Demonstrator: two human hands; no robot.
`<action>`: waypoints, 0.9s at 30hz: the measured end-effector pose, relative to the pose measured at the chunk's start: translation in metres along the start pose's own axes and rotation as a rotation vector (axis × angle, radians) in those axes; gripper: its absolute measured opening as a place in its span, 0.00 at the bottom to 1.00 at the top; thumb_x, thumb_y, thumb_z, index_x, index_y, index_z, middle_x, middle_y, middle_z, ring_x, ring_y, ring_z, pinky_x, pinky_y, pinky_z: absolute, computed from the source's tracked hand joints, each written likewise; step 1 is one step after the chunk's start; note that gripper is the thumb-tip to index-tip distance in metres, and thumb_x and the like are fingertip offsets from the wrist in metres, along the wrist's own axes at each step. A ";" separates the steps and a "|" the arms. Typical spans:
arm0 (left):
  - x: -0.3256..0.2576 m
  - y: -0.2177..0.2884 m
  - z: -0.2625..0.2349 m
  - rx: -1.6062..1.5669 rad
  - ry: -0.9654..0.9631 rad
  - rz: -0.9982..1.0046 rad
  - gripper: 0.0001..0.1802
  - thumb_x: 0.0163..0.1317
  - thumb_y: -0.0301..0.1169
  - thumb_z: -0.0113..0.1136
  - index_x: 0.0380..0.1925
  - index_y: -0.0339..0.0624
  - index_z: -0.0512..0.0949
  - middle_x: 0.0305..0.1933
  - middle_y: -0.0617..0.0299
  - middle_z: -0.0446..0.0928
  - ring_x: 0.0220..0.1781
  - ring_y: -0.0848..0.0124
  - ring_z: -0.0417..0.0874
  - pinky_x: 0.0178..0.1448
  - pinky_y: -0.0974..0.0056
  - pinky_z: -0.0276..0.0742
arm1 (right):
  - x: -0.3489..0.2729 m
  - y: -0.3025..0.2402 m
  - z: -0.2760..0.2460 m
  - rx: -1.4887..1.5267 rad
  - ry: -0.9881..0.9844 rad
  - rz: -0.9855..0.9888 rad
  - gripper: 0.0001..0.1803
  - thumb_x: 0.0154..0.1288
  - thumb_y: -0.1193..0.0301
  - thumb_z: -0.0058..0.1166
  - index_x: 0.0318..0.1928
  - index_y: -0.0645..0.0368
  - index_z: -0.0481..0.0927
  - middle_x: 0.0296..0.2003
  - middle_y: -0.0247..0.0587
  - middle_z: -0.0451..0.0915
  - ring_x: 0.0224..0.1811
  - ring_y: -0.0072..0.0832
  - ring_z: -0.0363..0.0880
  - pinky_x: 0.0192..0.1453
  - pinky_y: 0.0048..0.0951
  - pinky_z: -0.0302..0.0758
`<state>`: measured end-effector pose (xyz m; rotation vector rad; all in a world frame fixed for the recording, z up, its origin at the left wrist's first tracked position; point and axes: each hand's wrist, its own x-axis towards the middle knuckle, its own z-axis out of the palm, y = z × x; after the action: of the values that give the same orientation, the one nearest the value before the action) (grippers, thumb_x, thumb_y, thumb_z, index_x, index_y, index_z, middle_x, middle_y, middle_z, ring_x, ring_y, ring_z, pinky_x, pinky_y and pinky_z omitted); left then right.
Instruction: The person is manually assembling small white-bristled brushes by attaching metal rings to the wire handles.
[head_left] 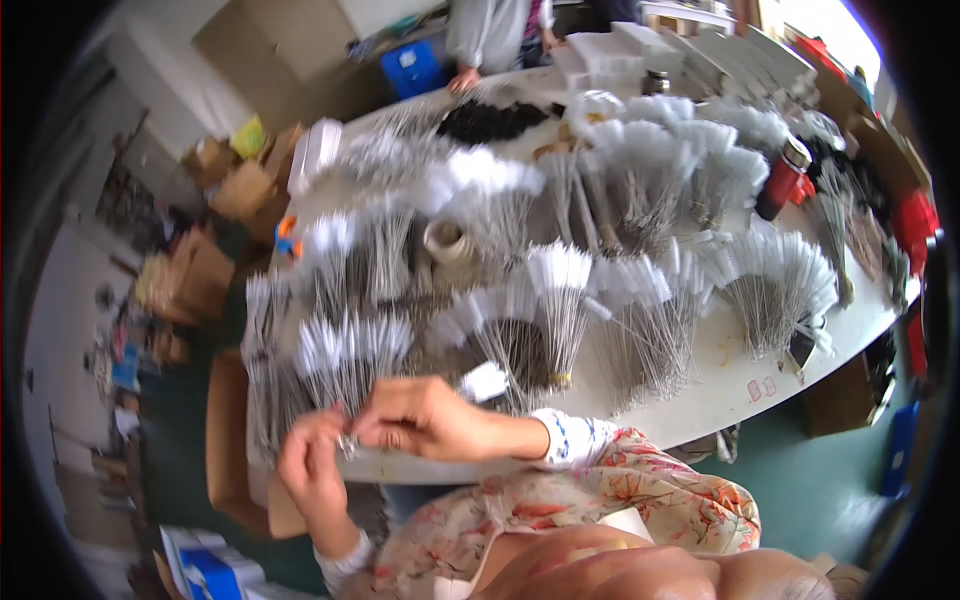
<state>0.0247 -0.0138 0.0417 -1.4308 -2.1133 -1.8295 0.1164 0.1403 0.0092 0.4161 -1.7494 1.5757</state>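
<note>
My left hand (315, 465) and my right hand (420, 415) meet over the table's near left edge, fingers closed in a pinch. Between the fingertips is a small silvery thing (347, 445), too blurred to name. Just beyond my hands stands a bunch of thin wire-handled brushes (350, 350) with white bristle heads. A small white piece (484, 382) lies beyond my right wrist. To its right a tied bundle of brushes (560, 310) stands with its white heads up.
More brush bundles (640, 180) cover much of the white table (660, 425). A roll (450, 245) stands among them, a red flask (783, 180) at the right. Black material (490, 122) lies at the far side, where another person's hand (465, 80) rests. An open cardboard box (228, 450) sits at the left.
</note>
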 end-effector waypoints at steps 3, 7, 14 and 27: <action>0.005 0.010 0.009 -0.463 0.035 -0.154 0.10 0.64 0.24 0.44 0.31 0.30 0.74 0.36 0.53 0.76 0.39 0.66 0.77 0.58 0.56 0.68 | -0.004 0.003 0.017 -0.190 0.102 -0.079 0.05 0.52 0.76 0.60 0.31 0.60 0.79 0.28 0.38 0.77 0.30 0.32 0.75 0.35 0.29 0.72; 0.022 -0.016 0.005 -0.878 0.016 -0.041 0.11 0.65 0.27 0.45 0.35 0.30 0.74 0.40 0.51 0.76 0.31 0.71 0.75 0.55 0.56 0.71 | 0.008 0.014 0.034 -0.305 0.201 0.031 0.08 0.46 0.78 0.64 0.29 0.59 0.81 0.26 0.37 0.78 0.30 0.29 0.77 0.36 0.28 0.73; 0.000 -0.012 -0.038 -0.661 0.279 -0.056 0.10 0.66 0.30 0.47 0.35 0.34 0.74 0.36 0.57 0.76 0.21 0.79 0.69 0.27 0.75 0.68 | 0.039 0.003 0.076 -0.090 0.105 0.085 0.06 0.53 0.75 0.62 0.32 0.62 0.80 0.28 0.35 0.78 0.28 0.20 0.74 0.35 0.21 0.71; -0.154 -0.145 -0.113 0.393 -0.364 -0.112 0.11 0.59 0.34 0.54 0.39 0.42 0.76 0.35 0.59 0.75 0.34 0.58 0.78 0.36 0.58 0.73 | -0.020 0.067 0.110 -0.125 -0.618 0.819 0.07 0.59 0.76 0.54 0.37 0.65 0.79 0.26 0.30 0.75 0.27 0.15 0.65 0.34 0.17 0.64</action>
<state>-0.0343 -0.1831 -0.1177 -1.6584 -2.5767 -1.1410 0.0523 0.0435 -0.0503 0.1131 -2.7120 1.9928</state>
